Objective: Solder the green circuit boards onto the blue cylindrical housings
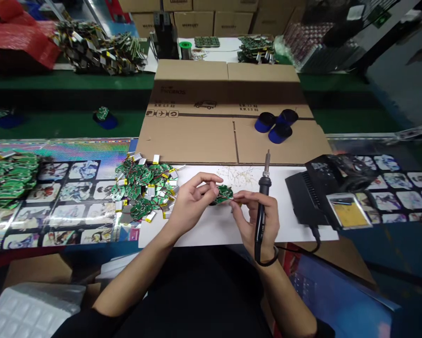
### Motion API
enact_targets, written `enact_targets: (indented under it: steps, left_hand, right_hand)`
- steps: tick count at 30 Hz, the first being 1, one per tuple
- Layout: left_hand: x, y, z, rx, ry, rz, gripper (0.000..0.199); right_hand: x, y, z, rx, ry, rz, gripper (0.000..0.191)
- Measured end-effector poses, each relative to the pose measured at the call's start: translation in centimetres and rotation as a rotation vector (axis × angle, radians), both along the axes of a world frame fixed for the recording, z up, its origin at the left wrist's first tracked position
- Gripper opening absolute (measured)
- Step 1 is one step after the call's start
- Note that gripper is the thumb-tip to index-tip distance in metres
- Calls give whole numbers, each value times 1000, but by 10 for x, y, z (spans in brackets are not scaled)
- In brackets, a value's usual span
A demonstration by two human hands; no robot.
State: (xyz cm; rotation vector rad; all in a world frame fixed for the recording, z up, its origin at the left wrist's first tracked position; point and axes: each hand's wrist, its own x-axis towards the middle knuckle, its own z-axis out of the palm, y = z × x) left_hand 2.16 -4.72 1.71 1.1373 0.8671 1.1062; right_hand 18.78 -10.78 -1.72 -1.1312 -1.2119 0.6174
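My left hand (191, 202) pinches a round green circuit board (223, 194) above a white sheet (200, 231). My right hand (256, 220) grips a black soldering iron (263, 206), tip pointing up, and its fingertips touch the board's right edge. A small wire or battery tab at that edge is too small to make out. To the left of my left hand lies a heap of similar round boards with small silver and yellow batteries (143, 185). Fine wire clippings (237, 178) are scattered on the sheet just above my hands.
A black soldering station (323, 192) stands to the right of the sheet, its cable running down. Flattened cardboard (196, 141) lies beyond, holding several blue-and-black round holders (277, 126). Printed mats lie on both sides. Stacked boards, a solder spool and cartons fill the far bench.
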Motion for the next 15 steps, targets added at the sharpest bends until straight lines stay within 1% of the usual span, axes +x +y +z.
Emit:
enact_targets:
  steps: [3,5,7,12,15]
  left_hand:
    - [-4,-2,0,-68,16,-157,23]
    - [-6,-4,0,-85,66,-233,26]
    - [-6,-5,0,-55,131,-236,27]
    - [-6,-5,-5,92,224,-184,32]
    - [-6,-4,-9,75,203,-195,30]
  right_hand:
    - [4,3,4,56,4,-38,40]
    - [6,4,6,88,-17,-52,43]
    - [9,4,7,104,-54,-44,44]
    - [9,-3,7,87,-121,16,45]
    - [8,-8,8,98,-150,81,47]
